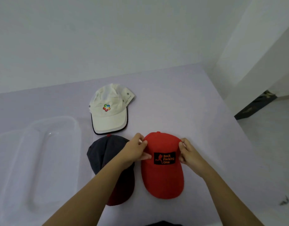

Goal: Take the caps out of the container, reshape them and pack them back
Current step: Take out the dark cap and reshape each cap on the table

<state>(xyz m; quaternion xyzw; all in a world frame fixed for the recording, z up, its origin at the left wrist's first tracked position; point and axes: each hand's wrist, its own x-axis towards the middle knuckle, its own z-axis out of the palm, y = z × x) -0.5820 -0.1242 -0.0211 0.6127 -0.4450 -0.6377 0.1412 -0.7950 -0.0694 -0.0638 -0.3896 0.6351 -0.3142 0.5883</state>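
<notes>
A red cap (162,175) with a black "Back Packing Gear" patch lies in front of me, brim toward me. My left hand (135,150) pinches the left side of its crown, and my right hand (188,154) pinches the right side. To its left lies a dark navy cap (102,154) with a red brim, partly under my left forearm. Farther back rests a cream cap (110,111) with a coloured logo and dark brim edging. The clear plastic container (55,128) stands at the left with nothing visible in it.
All of this lies on a pale lavender sheeted surface (189,103) against a white wall. The surface's right edge drops to a light floor, where a dark object (254,106) sits near the corner. A clear lid or second tray (8,160) lies beside the container.
</notes>
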